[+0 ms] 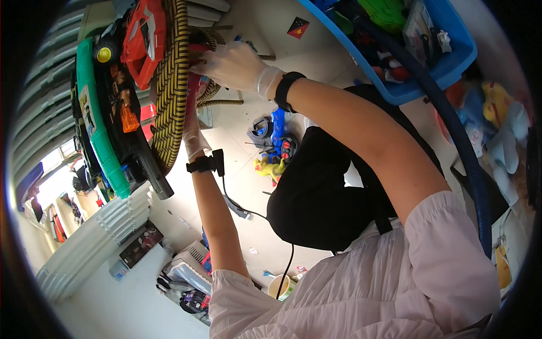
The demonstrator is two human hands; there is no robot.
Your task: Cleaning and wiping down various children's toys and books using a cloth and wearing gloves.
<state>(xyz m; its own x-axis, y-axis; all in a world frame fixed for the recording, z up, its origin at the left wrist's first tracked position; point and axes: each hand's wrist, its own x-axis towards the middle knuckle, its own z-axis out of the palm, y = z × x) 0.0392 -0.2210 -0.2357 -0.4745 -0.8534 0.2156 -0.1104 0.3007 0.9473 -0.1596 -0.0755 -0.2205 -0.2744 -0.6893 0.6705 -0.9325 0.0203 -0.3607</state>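
Observation:
My right hand (230,65), in a clear plastic glove, reaches to the underside of a black-and-yellow woven wicker seat (171,93). Its fingertips meet near a pinkish-red item (193,91), but the hold there is unclear. My left hand (192,123), gloved too, comes up close beside the woven rim; its fingers are mostly hidden. Toys rest on the seat: a red plastic piece (146,42), a long teal toy part (99,127), an orange-tipped toy (128,116) and a black tube-like part (154,173).
A blue plastic tub (396,95) of toys stands at upper right, with a dark blue curved tube (461,144) across it. On the tiled floor lie a blue toy (277,127) and a yellow toy dinosaur (270,167). A black cable (237,203) hangs from my left wristband.

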